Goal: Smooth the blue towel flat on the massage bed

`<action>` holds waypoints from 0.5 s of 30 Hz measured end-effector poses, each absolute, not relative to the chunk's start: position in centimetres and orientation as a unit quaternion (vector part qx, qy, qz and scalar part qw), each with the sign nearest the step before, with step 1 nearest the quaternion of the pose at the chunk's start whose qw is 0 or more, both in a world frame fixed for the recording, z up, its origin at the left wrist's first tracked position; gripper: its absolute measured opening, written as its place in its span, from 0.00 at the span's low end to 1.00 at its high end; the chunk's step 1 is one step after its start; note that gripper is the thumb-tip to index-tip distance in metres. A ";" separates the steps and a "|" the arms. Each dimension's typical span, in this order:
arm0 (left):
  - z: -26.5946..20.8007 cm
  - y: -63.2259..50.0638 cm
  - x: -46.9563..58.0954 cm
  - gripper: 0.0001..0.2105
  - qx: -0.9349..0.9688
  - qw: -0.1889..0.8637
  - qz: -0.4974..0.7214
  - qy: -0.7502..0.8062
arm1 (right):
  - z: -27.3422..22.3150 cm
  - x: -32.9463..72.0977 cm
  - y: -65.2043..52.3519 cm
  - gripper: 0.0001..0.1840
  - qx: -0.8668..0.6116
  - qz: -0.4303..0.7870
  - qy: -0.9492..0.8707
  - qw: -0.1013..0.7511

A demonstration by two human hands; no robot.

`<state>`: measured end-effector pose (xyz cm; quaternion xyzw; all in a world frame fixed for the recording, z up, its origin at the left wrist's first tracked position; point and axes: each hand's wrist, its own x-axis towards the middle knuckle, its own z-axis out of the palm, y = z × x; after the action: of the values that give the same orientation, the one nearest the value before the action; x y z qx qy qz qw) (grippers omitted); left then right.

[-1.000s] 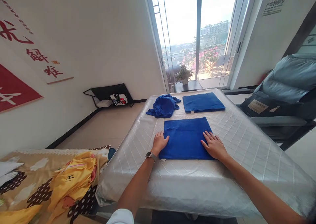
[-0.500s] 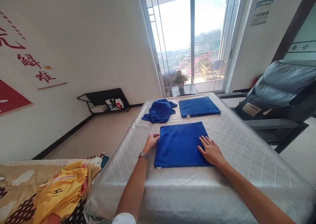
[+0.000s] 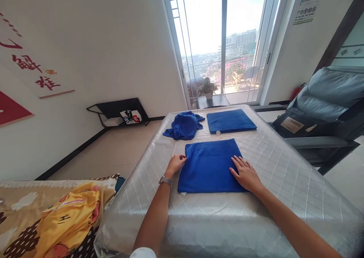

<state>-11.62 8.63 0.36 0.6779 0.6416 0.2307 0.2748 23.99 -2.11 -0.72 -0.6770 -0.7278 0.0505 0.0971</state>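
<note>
A folded blue towel (image 3: 210,169) lies flat in front of me on a silver quilted cover (image 3: 273,197). At the towel's left edge, near its far corner, the fingers of my left hand (image 3: 175,165) are pinched on the cloth. My right hand (image 3: 245,173) rests palm down across the right edge, fingers stretched out and slightly spread. A small white tag (image 3: 183,194) sticks out at the near left corner. Farther back sit a crumpled blue towel (image 3: 185,125) on the left and a neatly folded blue towel (image 3: 231,120) on the right.
A grey recliner (image 3: 327,95) stands to the right of the covered surface. On the left is a patterned blanket (image 3: 19,205) with a yellow garment (image 3: 69,216) on it. A potted plant (image 3: 209,89) stands beyond the far edge, before the glass doors.
My left hand has shifted slightly, and the towel's left edge beside it now bends inward. My right hand stays flat on the towel. The view has tilted a little.
</note>
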 end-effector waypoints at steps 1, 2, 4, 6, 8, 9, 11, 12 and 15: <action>0.4 8.5 -11.4 0.15 0.681 0.269 0.227 0.642 | -0.7 24.0 -2.1 0.35 -0.676 0.049 -0.728 0.097; 0.4 8.4 -11.3 0.15 0.685 0.262 0.221 0.642 | -0.8 24.0 -2.1 0.35 -0.676 0.048 -0.729 0.098; 0.4 8.2 -11.0 0.14 0.691 0.246 0.210 0.647 | -0.9 24.1 -2.1 0.34 -0.675 0.043 -0.730 0.098; 0.4 8.0 -10.8 0.11 0.689 0.230 0.202 0.657 | -1.0 24.1 -2.0 0.34 -0.676 0.038 -0.729 0.097; 0.5 7.9 -10.8 0.09 0.684 0.218 0.200 0.667 | -1.1 24.2 -2.0 0.34 -0.677 0.035 -0.729 0.095; 0.5 8.0 -10.8 0.09 0.682 0.213 0.201 0.670 | -1.2 24.2 -2.0 0.34 -0.676 0.034 -0.730 0.095; 0.7 8.0 -11.0 0.10 0.678 0.204 0.207 0.675 | -1.3 24.3 -2.0 0.34 -0.675 0.033 -0.731 0.097; 0.7 8.1 -11.1 0.11 0.676 0.202 0.211 0.676 | -1.3 24.3 -1.9 0.34 -0.674 0.033 -0.731 0.098; 0.8 8.1 -11.4 0.10 0.665 0.229 0.241 0.669 | -1.4 24.4 -1.9 0.34 -0.673 0.032 -0.732 0.101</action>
<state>-11.39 8.11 0.75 0.6647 0.6692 0.2407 0.2288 24.35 -1.94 -1.39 -0.6733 -0.7317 0.0315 0.1009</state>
